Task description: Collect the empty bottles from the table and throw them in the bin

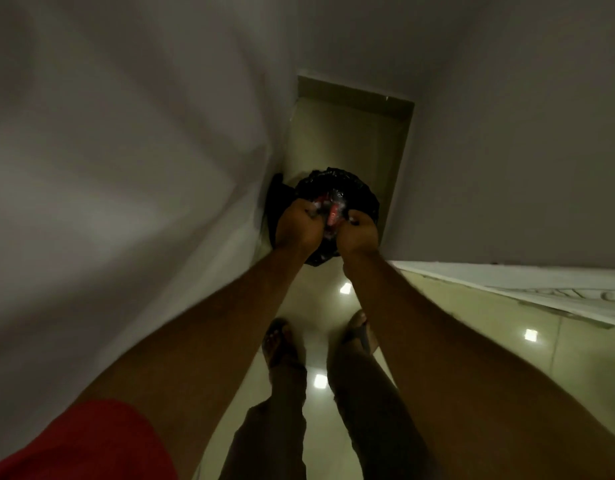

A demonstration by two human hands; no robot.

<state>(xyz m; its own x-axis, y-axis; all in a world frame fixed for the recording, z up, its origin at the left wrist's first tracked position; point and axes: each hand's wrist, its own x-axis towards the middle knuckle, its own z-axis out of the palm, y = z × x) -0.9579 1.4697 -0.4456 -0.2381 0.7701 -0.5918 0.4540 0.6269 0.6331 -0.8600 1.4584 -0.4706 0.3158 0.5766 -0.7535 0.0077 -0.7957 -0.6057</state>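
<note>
Standing on a glossy pale tiled floor (pixel 333 306), the person shows a red sleeve (pixel 91 445) at the lower left, dark trouser legs and 2 sandalled feet below the arms. Bright square light reflections dot the tiles. Both bare forearms stretch forward and down, converging over the bin.

The left hand (pixel 297 225) is curled into a closed grip, knuckles up, and the right hand (pixel 358 232) is curled the same way just beside it. Between them sits a bundle of clear plastic bottles (pixel 330 211) with a red label showing — both hands appear to be gripping this bundle, though the blur and dim light hide exactly how the fingers wrap it and how many bottles there are.

Directly under the hands stands the bin (pixel 337 183), round and lined with a crinkled black bag, so the bottles sit over its open mouth. It stands on the floor close against the grey wall (pixel 126 150) on the left, in a narrow passage. Another grey wall closes the right side, and a white moulded panel (pixel 541 289) angles in from the right edge.
</note>
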